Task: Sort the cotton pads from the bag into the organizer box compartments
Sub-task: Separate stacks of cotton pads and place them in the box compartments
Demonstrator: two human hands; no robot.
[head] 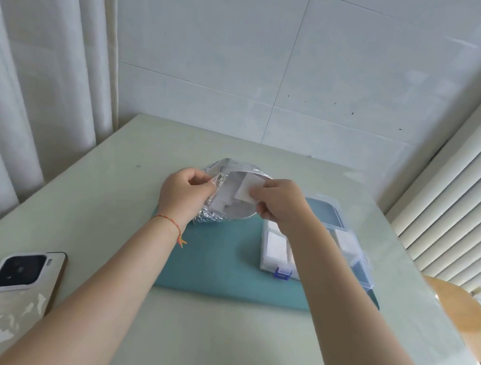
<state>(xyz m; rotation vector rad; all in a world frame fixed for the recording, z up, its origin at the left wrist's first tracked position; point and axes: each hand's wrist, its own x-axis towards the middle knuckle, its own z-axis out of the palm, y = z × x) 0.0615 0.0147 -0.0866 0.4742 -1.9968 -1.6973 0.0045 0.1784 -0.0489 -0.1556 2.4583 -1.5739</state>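
Head view: the left hand is gripping the crumpled left edge of the silver bag, holding its mouth open above the far left part of the teal mat. The right hand is pinching a white cotton pad at the bag's mouth. The clear organizer box, some compartments holding white pads, is lying open on the mat's right side. A phone is lying on the table, near left.

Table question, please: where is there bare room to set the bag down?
Free: mat between bag and organizer box; table between phone and mat. Crowded: the mat's right, under the box.
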